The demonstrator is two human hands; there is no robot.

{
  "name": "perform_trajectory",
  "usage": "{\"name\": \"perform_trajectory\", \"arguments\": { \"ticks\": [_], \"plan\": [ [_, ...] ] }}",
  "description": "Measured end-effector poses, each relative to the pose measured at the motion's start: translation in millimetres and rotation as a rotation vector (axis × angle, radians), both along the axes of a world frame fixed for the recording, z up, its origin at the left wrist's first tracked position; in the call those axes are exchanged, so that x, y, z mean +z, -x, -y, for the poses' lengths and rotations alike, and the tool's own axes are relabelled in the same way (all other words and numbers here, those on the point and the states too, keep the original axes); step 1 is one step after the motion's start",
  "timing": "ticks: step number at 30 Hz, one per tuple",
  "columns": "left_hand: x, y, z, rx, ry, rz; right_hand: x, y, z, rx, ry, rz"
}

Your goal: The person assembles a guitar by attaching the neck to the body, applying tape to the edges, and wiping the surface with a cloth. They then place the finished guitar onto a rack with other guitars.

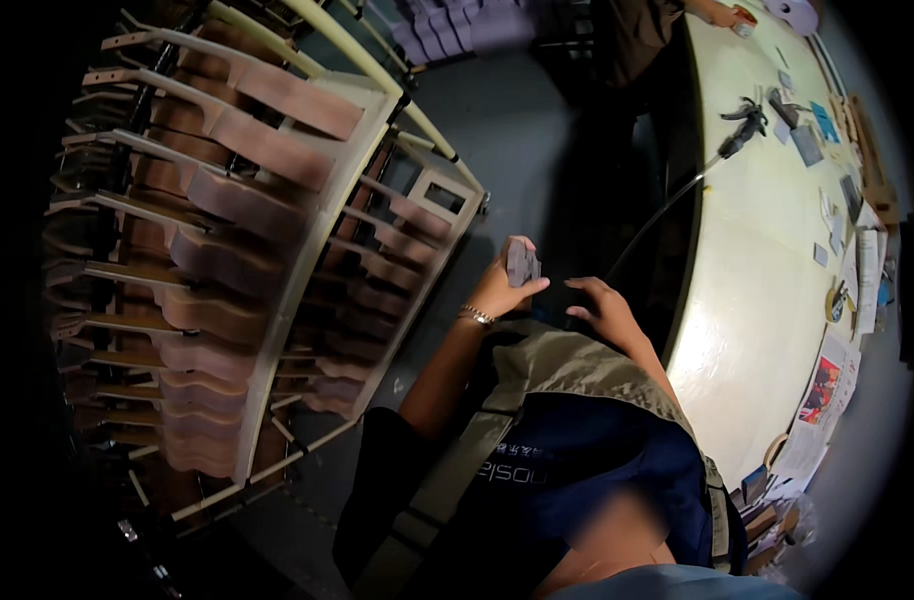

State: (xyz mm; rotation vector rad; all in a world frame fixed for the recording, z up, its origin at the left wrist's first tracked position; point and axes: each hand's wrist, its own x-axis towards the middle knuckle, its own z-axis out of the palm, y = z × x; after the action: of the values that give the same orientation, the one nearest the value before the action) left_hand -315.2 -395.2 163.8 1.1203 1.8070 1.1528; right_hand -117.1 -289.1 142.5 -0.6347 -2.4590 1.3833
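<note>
In my left hand (493, 290) is a small grey block (522, 262) that looks like a sanding pad, gripped between thumb and fingers in front of my apron (597, 370). A bracelet circles that wrist. My right hand (609, 312) is just to the right of it, fingers apart and slightly bent, holding nothing and not touching the block. Left of my hands, a rack (322, 190) carries many unfinished guitars (239, 200) side by side, their necks pointing left.
A long pale workbench (742, 270) curves along my right. On it lie a black air blow gun (747, 120) with its hose, grey pads (805, 146) and paper sheets (822, 395). At the far end stands another person (632, 40). Purple guitar bodies (457, 30) are at the back.
</note>
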Motion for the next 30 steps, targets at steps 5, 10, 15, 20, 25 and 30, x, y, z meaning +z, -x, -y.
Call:
{"name": "perform_trajectory", "arguments": {
  "ticks": [5,10,15,20,25,30],
  "plan": [
    [-142,21,36,0.519,-0.279,0.232,-27,-52,18,-0.233,0.349,0.171],
    [-183,76,65,0.657,-0.217,-0.077,-48,-77,11,-0.352,0.396,0.260],
    [-169,123,39,0.846,-0.353,0.185,-49,-69,3,-0.443,0.358,0.311],
    [-172,205,3,0.908,-0.323,0.073,-51,-47,3,-0.615,0.320,0.362],
    [-216,290,-10,1.049,-0.182,0.027,-57,-8,16,-0.647,0.281,0.488],
    [-259,365,-9,1.218,0.051,0.251,-54,43,22,-0.657,0.349,0.569]
  ]
}}
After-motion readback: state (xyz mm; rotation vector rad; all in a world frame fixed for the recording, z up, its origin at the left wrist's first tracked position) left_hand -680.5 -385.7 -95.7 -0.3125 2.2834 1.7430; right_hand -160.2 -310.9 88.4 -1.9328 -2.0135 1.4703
